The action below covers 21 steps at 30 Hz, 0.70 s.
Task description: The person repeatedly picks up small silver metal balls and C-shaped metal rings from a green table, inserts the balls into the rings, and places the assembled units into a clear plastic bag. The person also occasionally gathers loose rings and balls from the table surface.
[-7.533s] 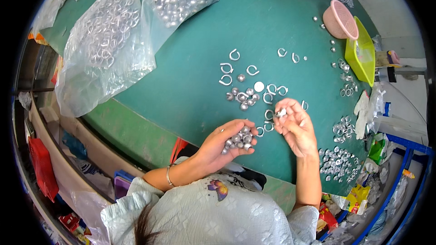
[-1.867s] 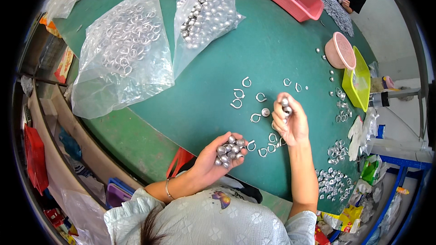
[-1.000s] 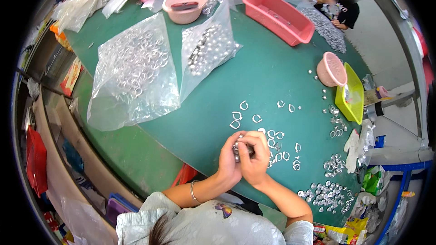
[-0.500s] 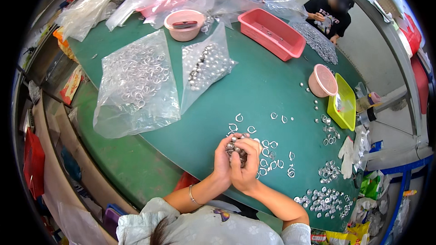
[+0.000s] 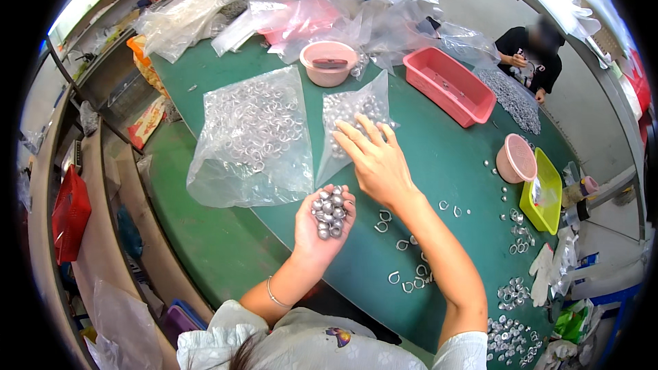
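Observation:
My left hand (image 5: pixel 308 233) is cupped palm up around a heap of shiny metal balls (image 5: pixel 329 214) near the table's front edge. With its fingers spread, my right hand (image 5: pixel 380 168) reaches over a clear plastic bag of similar balls (image 5: pixel 336 104); its fingertips overlap the bag, and whether they press on it I cannot tell. To the left of that bag lies a larger clear bag of metal rings (image 5: pixel 253 127). Several loose open rings (image 5: pixel 382 226) are scattered beside and beneath my right forearm on the green table (image 5: pixel 356 260).
A pink basin (image 5: pixel 329 75) with a red-handled tool across it and a red tray (image 5: pixel 449 85) stand farther back. On the right are a pink tub (image 5: pixel 516 159), a yellow-green basket (image 5: pixel 545 192), a glove (image 5: pixel 541 274) and piles of metal parts (image 5: pixel 510 336). A person (image 5: pixel 531 58) works across the table.
My hands were together around the balls. My right hand has left them and moved forward to the bag of balls, its fingers spreading. The left keeps the balls; the view has shifted.

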### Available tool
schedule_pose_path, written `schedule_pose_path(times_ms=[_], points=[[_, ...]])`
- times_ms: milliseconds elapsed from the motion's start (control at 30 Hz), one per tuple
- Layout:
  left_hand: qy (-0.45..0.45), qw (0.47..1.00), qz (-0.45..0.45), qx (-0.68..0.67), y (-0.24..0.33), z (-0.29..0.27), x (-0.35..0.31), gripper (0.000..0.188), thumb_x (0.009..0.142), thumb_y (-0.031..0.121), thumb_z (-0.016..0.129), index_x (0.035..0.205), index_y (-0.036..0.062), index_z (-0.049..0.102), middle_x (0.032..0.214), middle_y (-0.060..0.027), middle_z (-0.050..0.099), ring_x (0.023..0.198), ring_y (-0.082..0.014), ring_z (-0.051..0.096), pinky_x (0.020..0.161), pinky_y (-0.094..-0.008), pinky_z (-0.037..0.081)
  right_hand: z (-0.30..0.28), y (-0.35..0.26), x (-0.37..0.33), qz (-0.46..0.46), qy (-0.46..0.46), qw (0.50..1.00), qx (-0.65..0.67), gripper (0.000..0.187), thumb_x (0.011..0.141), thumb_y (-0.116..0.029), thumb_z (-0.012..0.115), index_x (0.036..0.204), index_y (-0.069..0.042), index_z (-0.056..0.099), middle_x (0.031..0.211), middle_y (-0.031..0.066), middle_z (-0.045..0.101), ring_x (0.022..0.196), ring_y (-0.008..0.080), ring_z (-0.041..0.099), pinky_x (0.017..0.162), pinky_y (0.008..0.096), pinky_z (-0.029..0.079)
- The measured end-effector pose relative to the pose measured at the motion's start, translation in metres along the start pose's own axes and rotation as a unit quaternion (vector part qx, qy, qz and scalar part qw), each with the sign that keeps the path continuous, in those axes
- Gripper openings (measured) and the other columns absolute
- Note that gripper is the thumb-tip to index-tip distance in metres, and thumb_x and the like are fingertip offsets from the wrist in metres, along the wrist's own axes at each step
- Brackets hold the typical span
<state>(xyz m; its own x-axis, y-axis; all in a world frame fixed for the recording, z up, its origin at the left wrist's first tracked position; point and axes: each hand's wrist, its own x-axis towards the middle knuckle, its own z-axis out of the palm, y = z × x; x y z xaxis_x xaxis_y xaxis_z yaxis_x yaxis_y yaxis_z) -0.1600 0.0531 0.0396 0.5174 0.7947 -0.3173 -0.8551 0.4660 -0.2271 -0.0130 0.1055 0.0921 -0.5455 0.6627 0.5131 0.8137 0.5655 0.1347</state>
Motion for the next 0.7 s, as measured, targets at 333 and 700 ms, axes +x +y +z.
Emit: schedule_pose_path(times_ms=[333, 700], points=[[-0.013, 1.000, -0.024, 0.008, 0.004, 0.038, -0.001, 0.015, 0.083, 0.009, 0.050, 0.094, -0.0003, 0.051, 0.098, -0.0190, 0.053, 0.085, -0.0273, 0.054, 0.073, -0.0358, 0.051, 0.019, 0.013, 0.002, 0.021, 0.090, 0.996, -0.013, 0.032, 0.075, -0.009, 0.057, 0.107, -0.007, 0.055, 0.106, 0.0075, 0.053, 0.110, 0.0259, 0.047, 0.100, 0.0476, 0.025], [-0.013, 0.998, -0.056, 0.005, -0.003, 0.041, 0.018, 0.015, 0.085, 0.008, 0.046, 0.098, 0.0018, 0.051, 0.098, -0.0191, 0.053, 0.088, -0.0278, 0.053, 0.073, -0.0367, 0.050, 0.000, 0.025, -0.007, -0.117, 0.009, 0.991, -0.071, 0.019, 0.073, -0.012, 0.056, 0.091, -0.007, 0.059, 0.097, 0.0054, 0.057, 0.107, 0.0244, 0.049, 0.105, 0.0468, 0.024]])
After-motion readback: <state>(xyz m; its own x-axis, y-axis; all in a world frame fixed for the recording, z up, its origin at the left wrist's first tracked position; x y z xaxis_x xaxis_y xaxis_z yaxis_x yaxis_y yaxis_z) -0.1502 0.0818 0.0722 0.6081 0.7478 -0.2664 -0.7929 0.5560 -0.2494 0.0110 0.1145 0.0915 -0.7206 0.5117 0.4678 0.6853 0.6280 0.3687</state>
